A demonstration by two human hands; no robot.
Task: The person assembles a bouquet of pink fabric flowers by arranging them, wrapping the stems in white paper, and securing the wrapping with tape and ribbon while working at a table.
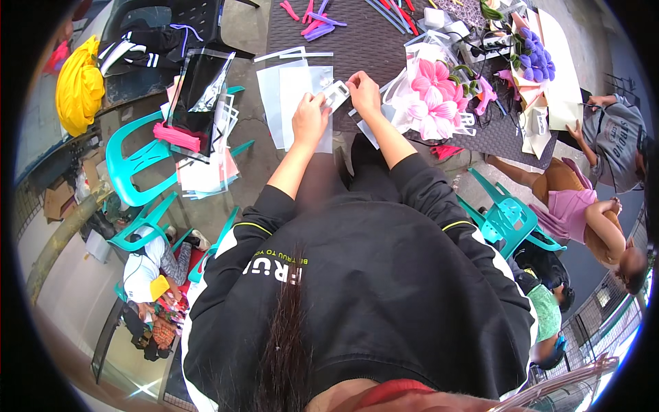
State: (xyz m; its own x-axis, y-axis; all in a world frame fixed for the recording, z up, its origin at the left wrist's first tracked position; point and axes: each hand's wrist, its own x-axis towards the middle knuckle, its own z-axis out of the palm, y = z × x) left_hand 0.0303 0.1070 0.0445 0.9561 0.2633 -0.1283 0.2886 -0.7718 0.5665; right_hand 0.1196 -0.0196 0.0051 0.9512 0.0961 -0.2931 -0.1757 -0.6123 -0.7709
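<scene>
My left hand grips a small white rectangular item with a dark window in its face. Bent fingers of my right hand meet at the item's right end; what lies between them is too small to make out. Under and beside my left hand are translucent plastic sheets and a white sheet, spread along the table's near edge. To the right of my right hand, a bouquet of pink and white fuzzy flowers lies in clear and white wrapping.
On the brown woven-pattern table lie fuzzy stems, a power strip, a pink glue gun and purple flowers. A teal chair holding wrapping sheets stands left. A person holds paper at the right.
</scene>
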